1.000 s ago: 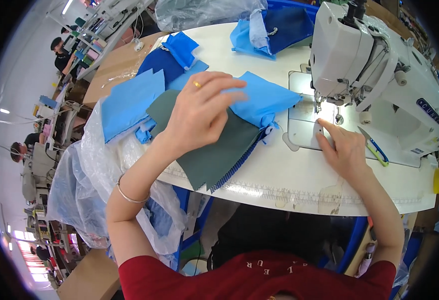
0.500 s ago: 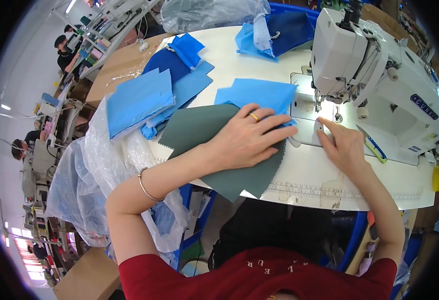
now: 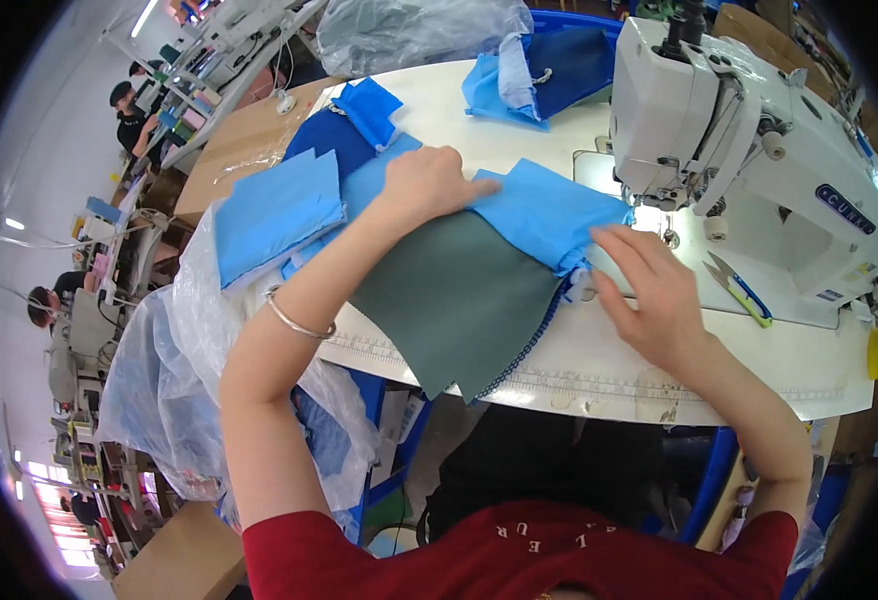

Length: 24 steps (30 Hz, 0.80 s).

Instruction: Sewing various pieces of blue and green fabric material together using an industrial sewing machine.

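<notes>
A dark green fabric panel [image 3: 459,300] with a serrated edge lies across the front of the white sewing table, joined or overlapped at its right side by light blue fabric [image 3: 549,210]. At the far left corner of the green panel my left hand [image 3: 427,185] is closed, fingers curled down and thumb along the blue cloth. My right hand [image 3: 654,295], slightly blurred, has its fingers apart, the fingertips at the blue fabric's right edge and the thumb near a bunched part. The blue fabric's far right corner reaches the sewing machine's needle area [image 3: 649,205].
The white sewing machine [image 3: 739,130] stands at right, with blue-and-green thread snips [image 3: 744,290] beside its base. Blue fabric pieces [image 3: 279,205] are stacked at left; a blue bundle [image 3: 559,75] lies at the back. Clear plastic bags [image 3: 169,370] hang over the left side. Other people work far left.
My left hand has moved away to the far left corner of the fabric. The green panel has turned and spread out, with the blue cloth shifted right. My right hand has moved slightly left onto the blue cloth.
</notes>
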Tool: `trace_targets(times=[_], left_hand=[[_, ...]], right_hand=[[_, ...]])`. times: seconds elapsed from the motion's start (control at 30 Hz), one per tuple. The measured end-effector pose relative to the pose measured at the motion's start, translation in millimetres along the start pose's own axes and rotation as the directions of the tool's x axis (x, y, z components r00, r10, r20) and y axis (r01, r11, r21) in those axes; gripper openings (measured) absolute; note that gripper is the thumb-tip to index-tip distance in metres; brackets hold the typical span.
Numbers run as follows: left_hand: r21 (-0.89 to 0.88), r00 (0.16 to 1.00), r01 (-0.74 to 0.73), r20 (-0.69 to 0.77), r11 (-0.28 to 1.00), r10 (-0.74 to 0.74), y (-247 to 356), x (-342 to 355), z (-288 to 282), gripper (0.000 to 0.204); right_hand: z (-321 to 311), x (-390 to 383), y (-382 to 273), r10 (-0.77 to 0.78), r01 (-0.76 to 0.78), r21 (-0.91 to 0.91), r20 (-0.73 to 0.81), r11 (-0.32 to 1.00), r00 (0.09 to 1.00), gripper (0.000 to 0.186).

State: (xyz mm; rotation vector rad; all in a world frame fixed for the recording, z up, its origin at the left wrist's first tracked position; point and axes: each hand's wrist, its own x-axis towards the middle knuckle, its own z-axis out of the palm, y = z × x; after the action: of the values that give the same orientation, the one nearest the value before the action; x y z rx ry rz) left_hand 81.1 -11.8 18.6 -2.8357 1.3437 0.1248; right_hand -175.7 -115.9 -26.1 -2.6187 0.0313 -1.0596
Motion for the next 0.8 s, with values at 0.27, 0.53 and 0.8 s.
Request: trace_targets(times=[0.27,0.53,0.8], left_hand=[[-0.564,0.969,-0.242,-0.098,0.79,0.227,-13,1,26,0.029],[-0.664,0.817,-0.556,-0.324,0.5,0.478,48,-77,-23,0.021],[-0.622,0.841,-0.52,-0.253,0.586,0.478,52,-91,-18,0.028]], right_hand=[[14,0,6,0.12,-0.134,0.068,0.171,0.989,0.978,0.038],[18,32,14,0.143,-0.409,0.399,0.549,0.821,0.823,0.054],[24,27,4,0.053,-0.343,0.617,0.439,0.708,0.897,0.04]])
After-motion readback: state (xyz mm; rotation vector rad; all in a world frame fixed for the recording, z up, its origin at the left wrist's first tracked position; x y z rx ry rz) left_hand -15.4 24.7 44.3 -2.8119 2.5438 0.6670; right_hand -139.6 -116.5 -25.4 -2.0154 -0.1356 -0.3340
